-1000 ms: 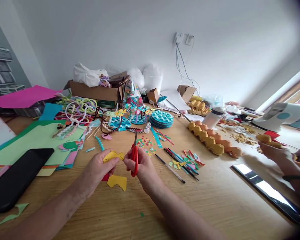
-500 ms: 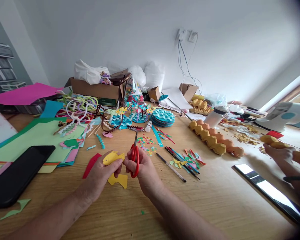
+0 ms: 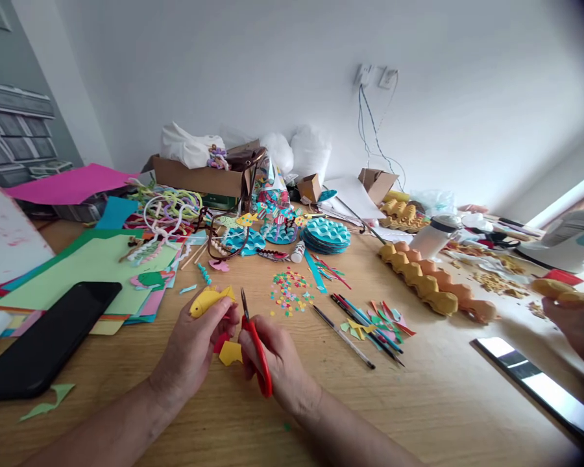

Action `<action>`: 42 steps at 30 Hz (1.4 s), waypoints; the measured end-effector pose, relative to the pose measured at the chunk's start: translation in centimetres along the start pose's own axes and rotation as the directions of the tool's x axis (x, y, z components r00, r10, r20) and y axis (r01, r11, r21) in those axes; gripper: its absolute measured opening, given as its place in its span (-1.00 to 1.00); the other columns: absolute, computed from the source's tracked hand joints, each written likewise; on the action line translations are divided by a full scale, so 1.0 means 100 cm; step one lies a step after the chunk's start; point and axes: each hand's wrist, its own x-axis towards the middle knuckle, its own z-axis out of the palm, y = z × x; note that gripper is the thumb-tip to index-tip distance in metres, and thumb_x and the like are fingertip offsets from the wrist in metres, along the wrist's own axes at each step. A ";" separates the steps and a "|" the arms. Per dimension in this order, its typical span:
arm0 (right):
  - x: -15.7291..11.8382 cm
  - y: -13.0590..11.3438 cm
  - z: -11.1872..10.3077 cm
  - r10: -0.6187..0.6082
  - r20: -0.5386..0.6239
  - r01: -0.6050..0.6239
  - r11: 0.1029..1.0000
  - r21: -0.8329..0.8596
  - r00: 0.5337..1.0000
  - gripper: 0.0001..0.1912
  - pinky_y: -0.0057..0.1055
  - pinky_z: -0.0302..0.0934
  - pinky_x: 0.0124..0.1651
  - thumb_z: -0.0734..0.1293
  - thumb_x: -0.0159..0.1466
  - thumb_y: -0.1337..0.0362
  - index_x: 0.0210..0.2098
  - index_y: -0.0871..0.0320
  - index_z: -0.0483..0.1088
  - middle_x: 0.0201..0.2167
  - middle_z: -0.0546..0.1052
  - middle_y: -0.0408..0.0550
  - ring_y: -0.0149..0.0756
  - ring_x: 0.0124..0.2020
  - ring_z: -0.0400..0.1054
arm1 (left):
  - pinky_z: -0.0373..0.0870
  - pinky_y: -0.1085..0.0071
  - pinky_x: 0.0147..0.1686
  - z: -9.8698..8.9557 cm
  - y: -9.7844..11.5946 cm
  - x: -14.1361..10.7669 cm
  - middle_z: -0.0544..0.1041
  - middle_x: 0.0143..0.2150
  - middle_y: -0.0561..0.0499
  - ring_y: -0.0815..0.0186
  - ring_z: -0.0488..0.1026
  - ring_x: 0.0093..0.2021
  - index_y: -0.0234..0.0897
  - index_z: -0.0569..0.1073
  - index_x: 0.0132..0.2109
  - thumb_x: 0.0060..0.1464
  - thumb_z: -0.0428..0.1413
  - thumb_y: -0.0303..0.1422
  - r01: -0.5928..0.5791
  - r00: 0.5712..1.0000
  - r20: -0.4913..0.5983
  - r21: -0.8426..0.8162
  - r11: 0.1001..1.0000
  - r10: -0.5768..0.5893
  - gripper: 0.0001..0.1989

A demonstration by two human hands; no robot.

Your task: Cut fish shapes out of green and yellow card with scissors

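My left hand [image 3: 187, 353] pinches a yellow paper fish [image 3: 207, 302] between thumb and fingers, its drawn eye to the left and its tail to the right. Red-handled scissors [image 3: 260, 363] are in my right hand [image 3: 285, 366], blades upward and leaning left, close to each other. The scissors and the fish are apart. Between my hands, a yellow paper offcut [image 3: 231, 353] lies on the table, partly covered by the right fingers. A bit of red paper [image 3: 219, 342] shows beside it, mostly hidden by my left hand.
Confetti dots [image 3: 289, 292], pens and pencils [image 3: 365, 324] and paper scraps lie ahead. A black phone [image 3: 53, 337] and coloured sheets [image 3: 82, 259] are at left. On the right are an egg carton [image 3: 431, 282], a glossy dark-edged slab [image 3: 530, 383] and another person's hand [image 3: 571, 327].
My right hand has drawn away from the fish's tail, and the scissors now tilt left. The left hand has shifted slightly left with the fish. The view has turned a little left.
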 end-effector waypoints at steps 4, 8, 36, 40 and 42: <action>0.001 0.006 0.002 -0.014 0.005 0.015 0.997 -0.077 1.000 -0.62 -0.56 0.00 -0.64 0.20 0.21 0.00 -0.55 0.16 0.17 -0.69 0.24 -0.22 -0.49 -0.68 0.14 | 0.33 0.54 -0.56 0.000 0.001 0.001 0.51 -0.56 0.13 0.43 0.40 -0.57 -0.26 0.43 -0.42 -0.21 0.25 -0.36 -0.011 1.000 -0.020 -0.036 0.999 0.010 -0.84; -0.001 0.004 0.004 0.011 0.027 -0.010 0.999 -0.042 1.000 -0.61 -0.56 -0.01 -0.65 0.21 0.20 -0.02 -0.54 0.16 0.17 -0.70 0.23 -0.23 -0.49 -0.70 0.13 | 0.33 0.55 -0.53 -0.003 -0.001 0.003 0.51 -0.54 0.14 0.44 0.40 -0.55 -0.24 0.44 -0.40 -0.18 0.24 -0.36 -0.032 0.999 -0.022 -0.041 0.999 0.032 -0.86; 0.009 -0.014 -0.019 -0.080 -0.191 0.144 0.925 0.352 0.978 -0.71 -0.54 0.06 -0.53 0.40 -0.03 0.27 -0.41 0.14 0.19 -0.53 0.35 -0.25 -0.50 -0.57 0.18 | 0.23 0.51 -0.46 -0.006 -0.018 -0.008 0.37 -0.52 0.11 0.39 0.27 -0.47 -0.25 0.40 -0.45 0.01 0.13 -0.25 -0.075 0.969 0.247 0.294 0.953 0.000 -0.81; 0.009 -0.018 -0.028 -0.115 -0.119 0.142 0.959 0.245 0.986 -0.77 -0.53 0.05 -0.53 0.34 -0.02 0.34 -0.41 0.14 0.19 -0.55 0.34 -0.26 -0.50 -0.57 0.17 | 0.34 0.40 -0.36 -0.010 0.002 0.003 0.46 -0.30 0.02 0.27 0.40 -0.31 -0.18 0.46 -0.18 0.04 0.05 -0.15 0.030 0.942 0.314 0.272 0.962 -0.118 -0.73; 0.009 -0.019 -0.031 -0.143 -0.080 0.153 0.977 0.147 0.986 -0.80 -0.53 0.06 -0.51 0.32 -0.02 0.38 -0.43 0.15 0.20 -0.54 0.34 -0.25 -0.49 -0.56 0.17 | 0.31 0.44 -0.39 -0.012 0.011 0.011 0.48 -0.34 0.02 0.28 0.39 -0.34 -0.19 0.51 -0.22 -0.03 0.14 -0.22 -0.049 0.930 0.353 0.409 0.911 -0.108 -0.78</action>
